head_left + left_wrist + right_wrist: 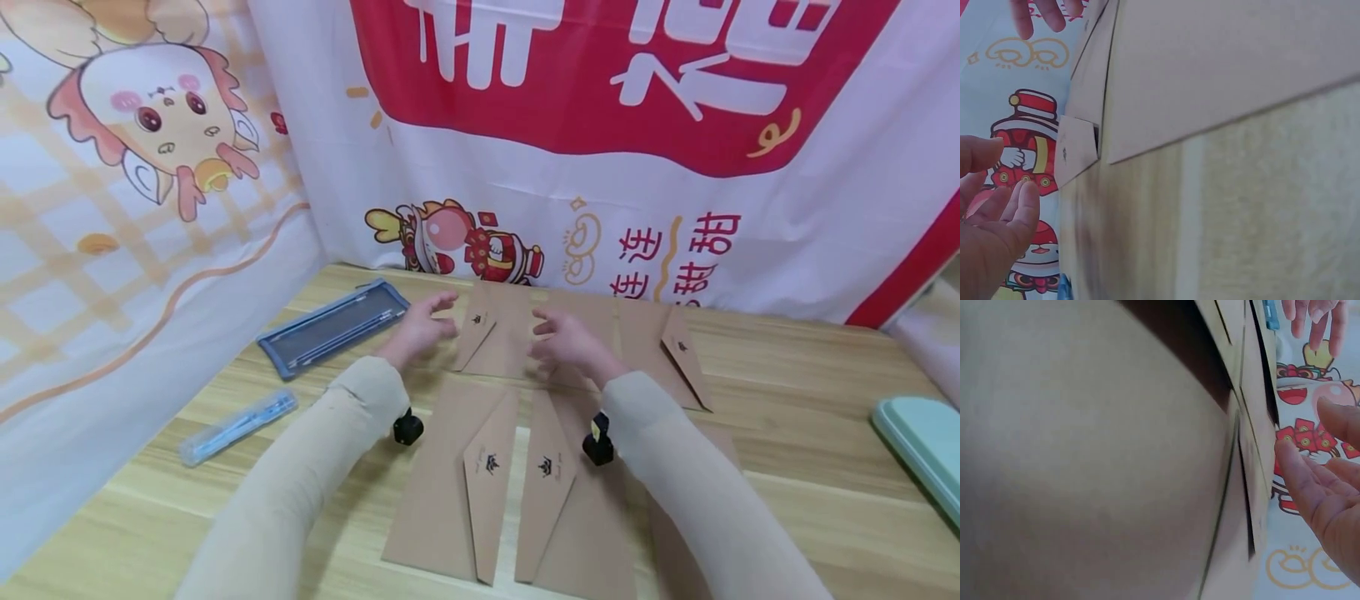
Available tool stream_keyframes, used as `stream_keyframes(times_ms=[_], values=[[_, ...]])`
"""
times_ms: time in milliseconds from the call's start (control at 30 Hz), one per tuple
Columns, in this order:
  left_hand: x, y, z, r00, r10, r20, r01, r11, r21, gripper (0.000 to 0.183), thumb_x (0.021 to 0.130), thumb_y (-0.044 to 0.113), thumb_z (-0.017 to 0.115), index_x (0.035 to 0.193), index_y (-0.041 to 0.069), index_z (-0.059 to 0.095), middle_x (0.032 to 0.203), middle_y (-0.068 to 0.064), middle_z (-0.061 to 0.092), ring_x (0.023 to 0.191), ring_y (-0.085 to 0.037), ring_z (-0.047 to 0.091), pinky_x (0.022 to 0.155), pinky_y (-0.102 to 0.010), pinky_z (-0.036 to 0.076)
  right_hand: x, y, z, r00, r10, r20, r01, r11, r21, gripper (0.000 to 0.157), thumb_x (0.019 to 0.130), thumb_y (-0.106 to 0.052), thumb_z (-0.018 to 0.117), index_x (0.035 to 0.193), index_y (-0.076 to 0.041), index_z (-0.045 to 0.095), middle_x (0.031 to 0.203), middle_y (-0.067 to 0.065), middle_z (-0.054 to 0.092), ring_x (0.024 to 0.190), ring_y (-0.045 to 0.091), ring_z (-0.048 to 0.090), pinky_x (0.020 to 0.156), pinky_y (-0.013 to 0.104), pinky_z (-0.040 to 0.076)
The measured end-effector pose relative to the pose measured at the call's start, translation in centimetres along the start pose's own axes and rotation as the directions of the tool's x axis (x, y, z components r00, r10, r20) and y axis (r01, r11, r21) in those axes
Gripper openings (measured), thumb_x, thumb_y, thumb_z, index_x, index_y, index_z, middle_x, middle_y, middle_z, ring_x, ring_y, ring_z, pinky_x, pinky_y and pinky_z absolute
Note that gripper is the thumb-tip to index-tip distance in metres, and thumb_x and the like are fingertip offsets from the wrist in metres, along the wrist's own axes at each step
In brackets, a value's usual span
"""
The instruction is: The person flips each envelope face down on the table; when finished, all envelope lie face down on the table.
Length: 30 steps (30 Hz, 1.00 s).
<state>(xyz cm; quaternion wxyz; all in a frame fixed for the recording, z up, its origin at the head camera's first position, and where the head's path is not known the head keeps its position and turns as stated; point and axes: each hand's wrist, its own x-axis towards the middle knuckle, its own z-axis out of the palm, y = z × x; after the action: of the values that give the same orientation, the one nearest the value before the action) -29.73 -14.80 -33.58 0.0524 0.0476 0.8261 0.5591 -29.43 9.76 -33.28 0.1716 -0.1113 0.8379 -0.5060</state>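
Note:
Several brown kraft envelopes lie in two rows on the wooden table, with small crown prints on their flaps. In the head view my left hand (422,329) is held over the left edge of the back-left envelope (506,333), fingers loosely bent and nothing in them. My right hand (572,342) is over the back-middle envelope (600,315), its fingers spread and empty. Nearer me lie a front-left envelope (431,492) and a front-middle envelope (592,533), flaps facing each other. Both wrist views show thumb and fingers apart. My right sleeve partly hides another front envelope (671,533).
A blue-edged mesh pouch (337,327) with thin sticks inside lies at the left. In front of it is a clear case (240,427) with blue contents. A mint-green object (918,450) sits at the right edge. A printed cloth (465,142) hangs behind the table.

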Motion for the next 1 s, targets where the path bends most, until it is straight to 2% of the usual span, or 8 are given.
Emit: stream_keyframes(times_ms=[233, 367, 467, 633, 767, 1000], values=[[0.3, -1.2, 0.4, 0.995, -0.057, 0.079, 0.055, 0.998, 0.028, 0.063, 0.082, -0.008, 0.054, 0.140, 0.009, 0.038, 0.144, -0.015, 0.037, 0.125, -0.033, 0.044, 0.096, -0.037, 0.046, 0.6, 0.6, 0.2, 0.996, 0.068, 0.056, -0.066, 0.997, -0.033, 0.070, 0.085, 0.001, 0.058, 0.146, -0.009, 0.025, 0.135, 0.022, 0.044, 0.112, 0.032, 0.053, 0.083, 0.034, 0.053], [0.4, -1.5, 0.9, 0.989, -0.098, 0.113, 0.098, 0.995, 0.009, 0.062, 0.080, -0.013, 0.054, 0.137, 0.006, 0.042, 0.143, -0.015, 0.039, 0.129, -0.030, 0.041, 0.095, -0.035, 0.047, 0.8, 0.9, 0.2, 0.992, 0.107, 0.065, -0.102, 0.993, -0.067, 0.068, 0.086, -0.001, 0.059, 0.145, -0.012, 0.028, 0.133, 0.019, 0.047, 0.109, 0.029, 0.054, 0.080, 0.034, 0.054], [0.5, -1.6, 1.2, 0.987, -0.104, 0.125, 0.105, 0.994, 0.001, 0.063, 0.076, -0.017, 0.054, 0.136, 0.003, 0.044, 0.143, -0.015, 0.040, 0.130, -0.030, 0.039, 0.094, -0.034, 0.047, 1.0, 1.1, 0.2, 0.991, 0.111, 0.076, -0.106, 0.992, -0.063, 0.066, 0.086, -0.001, 0.059, 0.145, -0.013, 0.030, 0.133, 0.017, 0.048, 0.106, 0.027, 0.056, 0.080, 0.032, 0.053], [0.6, -1.7, 1.5, 0.986, -0.117, 0.119, 0.119, 0.993, -0.007, 0.065, 0.074, -0.018, 0.056, 0.135, 0.003, 0.045, 0.141, -0.015, 0.041, 0.128, -0.030, 0.041, 0.093, -0.033, 0.048, 1.2, 1.5, 0.3, 0.991, 0.097, 0.092, -0.098, 0.995, 0.007, 0.066, 0.086, 0.002, 0.058, 0.145, -0.012, 0.030, 0.134, 0.018, 0.047, 0.109, 0.028, 0.055, 0.082, 0.032, 0.053], [0.6, -1.9, 1.6, 0.985, -0.138, 0.107, 0.145, 0.988, -0.057, 0.068, 0.073, -0.018, 0.057, 0.136, 0.006, 0.046, 0.142, -0.014, 0.041, 0.127, -0.030, 0.042, 0.095, -0.034, 0.047, 1.2, 1.6, 0.2, 0.989, 0.101, 0.110, -0.110, 0.991, 0.071, 0.068, 0.086, 0.004, 0.057, 0.145, -0.012, 0.028, 0.136, 0.018, 0.046, 0.116, 0.029, 0.052, 0.087, 0.033, 0.051], [0.1, -1.8, 1.7, 0.983, -0.170, 0.072, 0.179, 0.975, -0.130, 0.071, 0.074, -0.018, 0.055, 0.138, 0.009, 0.043, 0.148, -0.013, 0.031, 0.132, -0.030, 0.034, 0.100, -0.036, 0.042, 1.0, 1.6, 0.2, 0.988, 0.093, 0.121, -0.113, 0.979, 0.170, 0.071, 0.084, 0.007, 0.057, 0.146, -0.010, 0.026, 0.136, 0.020, 0.046, 0.118, 0.030, 0.051, 0.090, 0.034, 0.050]])
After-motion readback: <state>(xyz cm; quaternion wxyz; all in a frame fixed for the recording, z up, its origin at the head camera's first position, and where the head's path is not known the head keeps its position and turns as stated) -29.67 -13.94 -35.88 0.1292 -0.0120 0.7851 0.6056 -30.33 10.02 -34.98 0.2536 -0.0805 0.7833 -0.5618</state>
